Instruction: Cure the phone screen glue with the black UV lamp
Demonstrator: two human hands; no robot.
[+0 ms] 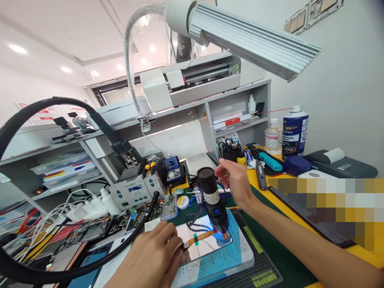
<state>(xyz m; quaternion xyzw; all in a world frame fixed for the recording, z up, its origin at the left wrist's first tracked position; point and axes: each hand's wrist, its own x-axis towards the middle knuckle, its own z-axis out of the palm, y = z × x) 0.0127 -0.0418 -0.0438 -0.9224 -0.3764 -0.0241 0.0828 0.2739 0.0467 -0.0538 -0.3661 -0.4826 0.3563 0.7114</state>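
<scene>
Cylindrical black torch (211,196) on mirror-smooth panel (207,249), right fingers (229,167) loosely parted, left fingers (169,231) bent, grip unclear

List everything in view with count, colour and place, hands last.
Flashlight: 1, black, upright on the panel, blue glow at its base
Panel: 1, mirror-like, on the block
Flex strip: 1, orange, across the panel
Block: 1, blue and white, under the panel
Desk: 1, yellow, below everything
Lamp: 1, silver and white, overhead
Shelving: count unclear, grey, at the back
Spray can: 1, mostly blue, back right
Bottle: 1, clear, beside the spray can
Control station: 1, pale grey, left of centre
Hose: 1, black, looping at left
Small clutter: uncountable, mixed colours, around the desk
Left hand: 1, bare, at the panel's left edge
Right hand: 1, bare, beside the flashlight's top
</scene>
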